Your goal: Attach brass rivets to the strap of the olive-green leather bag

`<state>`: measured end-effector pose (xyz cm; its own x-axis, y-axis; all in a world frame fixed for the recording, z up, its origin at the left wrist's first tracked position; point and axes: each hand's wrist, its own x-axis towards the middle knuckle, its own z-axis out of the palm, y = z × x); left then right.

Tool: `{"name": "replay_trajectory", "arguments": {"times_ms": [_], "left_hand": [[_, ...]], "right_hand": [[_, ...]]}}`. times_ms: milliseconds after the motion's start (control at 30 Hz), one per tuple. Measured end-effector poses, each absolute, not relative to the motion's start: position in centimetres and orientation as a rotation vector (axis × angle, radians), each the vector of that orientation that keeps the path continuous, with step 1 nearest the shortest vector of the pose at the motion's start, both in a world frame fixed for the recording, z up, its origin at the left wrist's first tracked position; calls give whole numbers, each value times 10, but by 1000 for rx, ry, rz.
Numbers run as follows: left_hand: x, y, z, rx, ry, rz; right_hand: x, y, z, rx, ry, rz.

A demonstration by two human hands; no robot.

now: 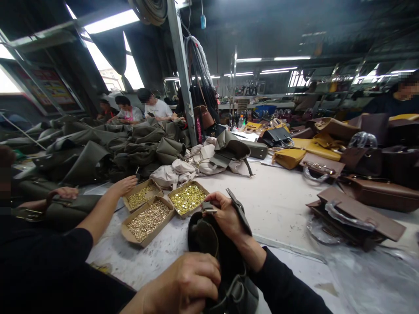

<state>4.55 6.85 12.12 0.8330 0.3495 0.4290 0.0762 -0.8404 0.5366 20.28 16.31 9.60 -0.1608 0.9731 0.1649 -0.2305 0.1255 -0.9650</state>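
Note:
A dark olive leather bag stands open at the near table edge. My left hand is closed on its near rim. My right hand grips the bag's far side, pinching a small metal fitting and a dark strap tab that sticks up past my fingers. Just beyond the bag lie three cardboard boxes of small metal studs: a bright gold lot, a duller lot and a third box.
A co-worker at left reaches a hand to the stud boxes and rests the other hand on an olive bag. Heaps of olive bags, brown bags and yellow bags cover the white table. A steel post rises behind.

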Motion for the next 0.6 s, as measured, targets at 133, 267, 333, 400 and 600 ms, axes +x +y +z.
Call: {"name": "replay_trajectory", "arguments": {"times_ms": [133,267,333,400,600], "left_hand": [[47,74,122,2347,801,1247],[58,93,120,2158,1539,1361],[66,101,117,2123,1695,1203],[74,104,114,2084,1801,1098],[77,104,106,1928,1737,1066]], "right_hand": [[204,165,100,-936,-1200,1286],[202,165,100,-939,-1205,1251],[201,164,100,-941,-1228,1230],[200,163,98,-942,-1246,1228],[202,165,94,-879,-1274,1233]]}}
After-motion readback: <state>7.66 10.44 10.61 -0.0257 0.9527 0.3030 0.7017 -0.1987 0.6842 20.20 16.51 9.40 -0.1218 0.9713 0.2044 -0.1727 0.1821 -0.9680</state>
